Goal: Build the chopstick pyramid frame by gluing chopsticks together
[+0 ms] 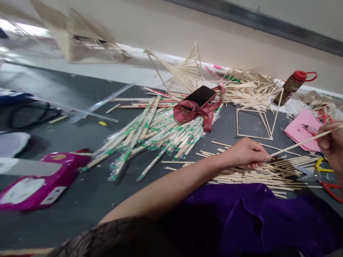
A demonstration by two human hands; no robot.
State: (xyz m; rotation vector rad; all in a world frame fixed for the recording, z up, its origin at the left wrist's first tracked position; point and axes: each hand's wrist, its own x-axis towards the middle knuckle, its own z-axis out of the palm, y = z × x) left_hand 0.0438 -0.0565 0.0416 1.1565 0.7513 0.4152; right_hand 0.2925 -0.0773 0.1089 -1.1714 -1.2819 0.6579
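Observation:
One thin wooden stick [300, 143] stretches between my two hands, tilted up to the right. The fingertips of my left hand [248, 153] pinch its lower end. My right hand [334, 142], cut off by the right edge, grips the other end. Below them many loose wooden sticks [257, 175] lie on the grey table [150, 200]. Scissors [308, 175] with yellow and red handles lie under my right hand, blades pointing left. A frame of joined sticks [254, 137] stands just beyond my left hand.
Paper-wrapped chopsticks [158, 139] lie left of centre, with a phone [199, 95] and red lanyard [187, 112] on top. Behind stand a twisted stick model [184, 71] and a red-capped bottle [292, 85]. Pink paper [297, 128] lies right, a magenta device [61, 171] left, purple cloth [246, 214] in front.

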